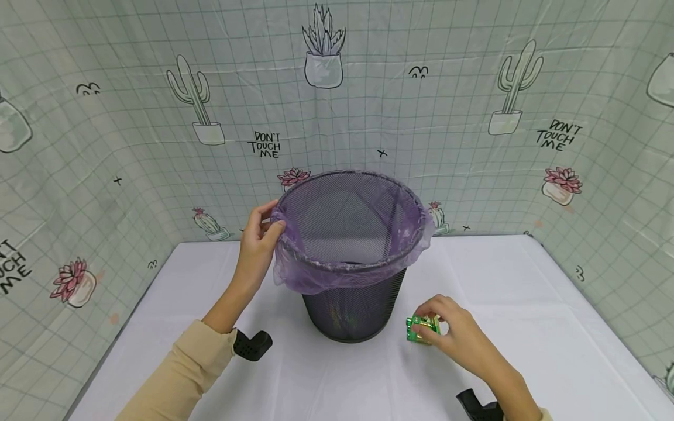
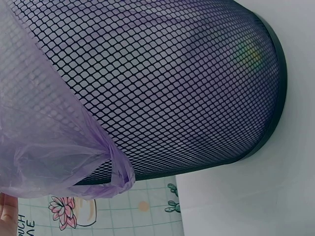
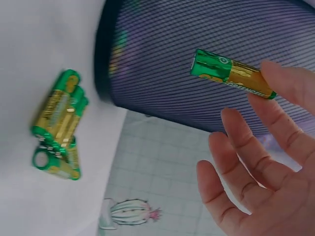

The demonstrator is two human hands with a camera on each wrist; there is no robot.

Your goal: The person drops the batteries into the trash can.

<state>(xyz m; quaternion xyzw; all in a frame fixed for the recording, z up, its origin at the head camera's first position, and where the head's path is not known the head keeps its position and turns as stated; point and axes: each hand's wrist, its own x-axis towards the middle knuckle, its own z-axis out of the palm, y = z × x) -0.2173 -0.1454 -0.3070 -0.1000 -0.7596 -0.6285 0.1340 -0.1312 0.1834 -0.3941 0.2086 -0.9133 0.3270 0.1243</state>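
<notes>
A black mesh wastebasket [image 1: 351, 316] stands upright, lined with a purple plastic bag [image 1: 326, 278] folded over its rim. My left hand [image 1: 258, 242] grips the rim and the bag at the left side, thumb outside towards me. Between thumb and index finger, my right hand [image 3: 275, 172] pinches a green and gold battery [image 3: 234, 73] near one end; the other fingers are spread. Several more such batteries [image 3: 59, 110] lie in a small heap on the table, to the right of the basket. Through the mesh, blurred green and yellow spots [image 2: 253, 54] show near the basket's bottom.
The white-covered table [image 1: 505, 292] extends on both sides of the basket. Behind it hangs a grid-patterned cloth [image 1: 447, 117] with printed cacti, also along both sides. A black wrist device [image 1: 253, 345] sits by the left cuff, another [image 1: 479, 407] by the right wrist.
</notes>
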